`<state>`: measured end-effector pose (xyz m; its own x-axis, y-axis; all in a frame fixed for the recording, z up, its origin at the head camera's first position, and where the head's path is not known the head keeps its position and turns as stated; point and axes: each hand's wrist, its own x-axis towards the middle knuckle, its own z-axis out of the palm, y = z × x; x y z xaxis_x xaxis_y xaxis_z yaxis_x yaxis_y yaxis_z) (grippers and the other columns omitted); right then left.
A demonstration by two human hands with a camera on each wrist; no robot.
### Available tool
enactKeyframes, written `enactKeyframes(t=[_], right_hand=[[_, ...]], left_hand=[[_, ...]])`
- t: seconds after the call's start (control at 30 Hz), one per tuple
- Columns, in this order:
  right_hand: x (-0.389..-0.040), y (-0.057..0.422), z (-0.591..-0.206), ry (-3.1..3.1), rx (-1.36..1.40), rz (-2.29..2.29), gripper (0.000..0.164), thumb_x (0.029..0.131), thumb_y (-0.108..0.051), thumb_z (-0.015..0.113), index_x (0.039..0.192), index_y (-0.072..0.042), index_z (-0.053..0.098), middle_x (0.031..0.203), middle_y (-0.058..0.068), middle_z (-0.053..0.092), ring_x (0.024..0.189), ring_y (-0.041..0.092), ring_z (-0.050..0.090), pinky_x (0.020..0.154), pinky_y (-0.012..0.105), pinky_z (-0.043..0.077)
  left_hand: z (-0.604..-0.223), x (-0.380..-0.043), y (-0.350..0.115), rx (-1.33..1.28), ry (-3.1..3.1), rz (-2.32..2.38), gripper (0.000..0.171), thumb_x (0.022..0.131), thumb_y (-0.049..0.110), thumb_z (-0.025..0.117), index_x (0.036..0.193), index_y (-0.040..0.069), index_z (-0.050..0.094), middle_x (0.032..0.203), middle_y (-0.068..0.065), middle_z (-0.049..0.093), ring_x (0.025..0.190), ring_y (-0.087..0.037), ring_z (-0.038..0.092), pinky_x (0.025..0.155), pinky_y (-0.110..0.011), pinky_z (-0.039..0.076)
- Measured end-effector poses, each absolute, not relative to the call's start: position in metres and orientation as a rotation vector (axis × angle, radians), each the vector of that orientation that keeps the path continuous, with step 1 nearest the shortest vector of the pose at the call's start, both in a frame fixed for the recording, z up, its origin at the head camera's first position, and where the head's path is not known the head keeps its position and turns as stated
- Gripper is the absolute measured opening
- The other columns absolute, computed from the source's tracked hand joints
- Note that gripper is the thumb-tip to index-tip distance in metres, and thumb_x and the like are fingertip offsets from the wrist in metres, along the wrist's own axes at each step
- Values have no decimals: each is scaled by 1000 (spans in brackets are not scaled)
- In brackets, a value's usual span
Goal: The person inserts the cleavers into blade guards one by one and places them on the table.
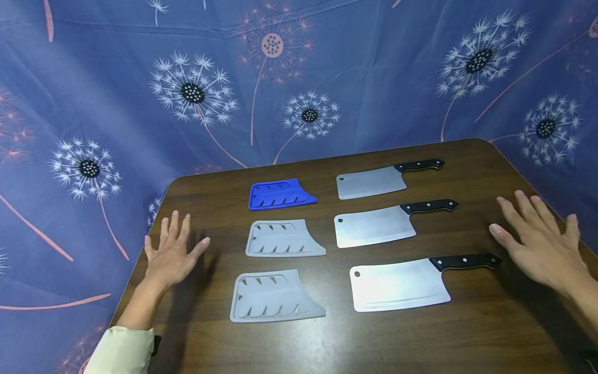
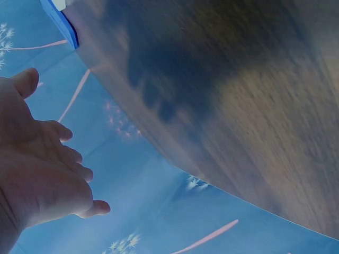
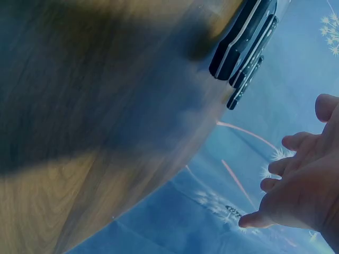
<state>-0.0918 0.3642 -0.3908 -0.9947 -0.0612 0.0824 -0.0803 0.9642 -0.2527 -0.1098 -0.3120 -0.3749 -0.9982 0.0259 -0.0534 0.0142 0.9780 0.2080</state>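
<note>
Left hand (image 1: 170, 258) and right hand (image 1: 544, 244), splayed, empty, over a brown wooden table (image 1: 397, 340), blue dandelion-print cloth (image 1: 364, 78) behind.

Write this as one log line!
left hand: spread, empty; right hand: spread, empty; three rectangular, black-handled metal cleavers: on brown wood-grain table; flat blue plastic cover, two whitish plastic covers: left of cleavers
</note>
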Motion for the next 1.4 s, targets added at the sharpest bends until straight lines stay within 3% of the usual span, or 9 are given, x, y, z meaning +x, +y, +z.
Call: enactKeyframes(t=[0.63,0.87,1.07,1.23,1.4], right_hand=[[-106,346,-390,-3001,201,460,69,102,-43,36,155,-15,3,159,6,-18,142,28,-24,95,65,-28],[-115,341,-389,-3006,238,524,69,102,-40,39,156,-15,5,159,9,-15,143,29,-22,95,64,-29],[-126,334,-389,-3011,239,530,74,99,-44,44,155,-11,9,159,16,-10,144,32,-19,97,65,-27],[-133,329,-390,-2989,241,561,73,99,-44,46,153,-6,16,159,21,-1,145,36,-13,99,66,-24],[-139,323,-389,-2970,238,637,71,99,-43,48,151,-2,23,157,25,10,144,42,-3,100,68,-19]], left_hand=[[-373,-129,-283,89,3047,386,85,96,63,32,155,13,-3,158,-8,-21,143,-31,-22,101,-70,-14],[-370,-142,-273,124,3016,363,88,94,66,35,155,12,-1,159,-9,-16,145,-35,-11,103,-68,-13],[-368,-151,-265,145,3015,369,90,91,67,41,154,7,17,161,-13,0,145,-38,8,108,-65,-6],[-370,-158,-261,171,3085,430,81,89,58,56,146,3,38,158,-17,18,138,-41,29,108,-63,8],[-374,-165,-257,229,3150,557,67,87,44,67,137,2,51,155,-18,27,135,-41,34,105,-60,19]])
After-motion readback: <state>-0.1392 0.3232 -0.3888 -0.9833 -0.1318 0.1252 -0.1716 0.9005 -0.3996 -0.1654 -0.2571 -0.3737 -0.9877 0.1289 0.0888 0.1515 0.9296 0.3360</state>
